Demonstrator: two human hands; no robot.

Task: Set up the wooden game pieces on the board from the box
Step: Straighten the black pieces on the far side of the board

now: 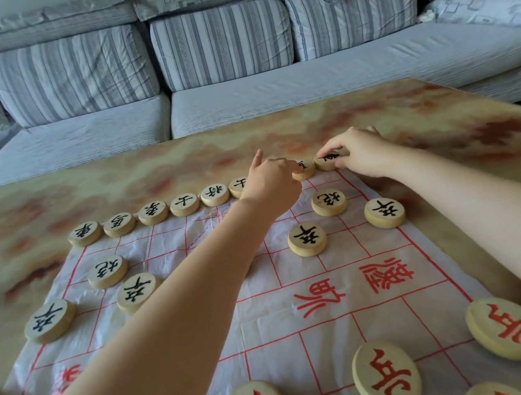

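Seen from the person's own head, looking down over two bare forearms that reach across a game board (345, 328), a thin white sheet printed with a red grid and lying on a marbled orange-and-cream table (142, 169); the right hand (362, 153) is at the board's far right corner, its fingers curled and its fingertips and thumb pinching the end piece (327, 161) of the back row, which sits flat on the surface; the left hand (270, 183) is just beside it, index finger raised off the board and the other fingers curled down at the neighbouring piece (303, 169); they appear to touch its rim, but the back of the hand hides the contact, so a grip cannot be confirmed; the back row (185, 204) of round wooden discs with black characters runs leftward from the hands along the board's far edge, discs nearly touching; nearer the viewer, six more black-lettered pieces (306, 239) stand apart on the grid, three on each side of the left forearm; at the bottom, four larger-looking red-lettered pieces (386, 377) lie on the near half, one cut off by the frame; behind the table stands a grey striped sofa (221, 44).
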